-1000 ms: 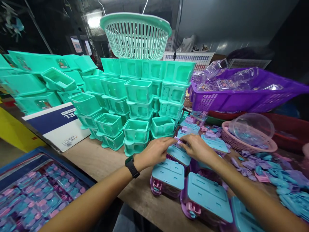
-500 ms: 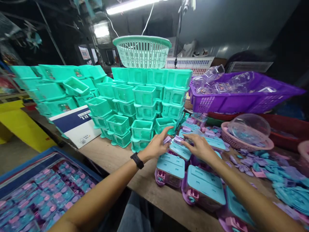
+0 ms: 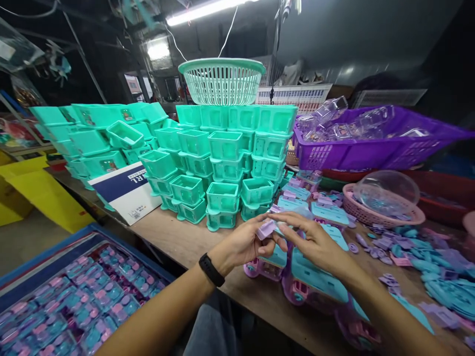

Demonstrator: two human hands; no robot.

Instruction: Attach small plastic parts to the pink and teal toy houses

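Note:
My left hand [image 3: 241, 243], a black band on its wrist, is closed on a small lilac plastic piece [image 3: 266, 229] held between thumb and fingers. My right hand [image 3: 309, 241] meets it from the right, its fingers bent and its fingertips against the left fingers. Whatever the right fingertips pinch is hidden. Both hands are above toy boxes with turquoise lids; one turquoise lid [image 3: 321, 277] shows just below the right hand. More lidded boxes [image 3: 330, 213] stand behind the hands, with lilac pieces lying on some of them.
Stacked green tubs [image 3: 222, 195] fill the back, topped by a round green basket [image 3: 222, 84]. A purple basket [image 3: 334, 154] holds clear plastic cases. Loose turquoise and lilac parts [image 3: 426, 267] lie right, near a pink basket [image 3: 403, 216]. A blue-rimmed crate [image 3: 83, 237] of filled boxes is lower left.
My hands have come together and moved nearer to me. The left hand brought its lilac piece along, turning it, and the right hand left the lids to join it.

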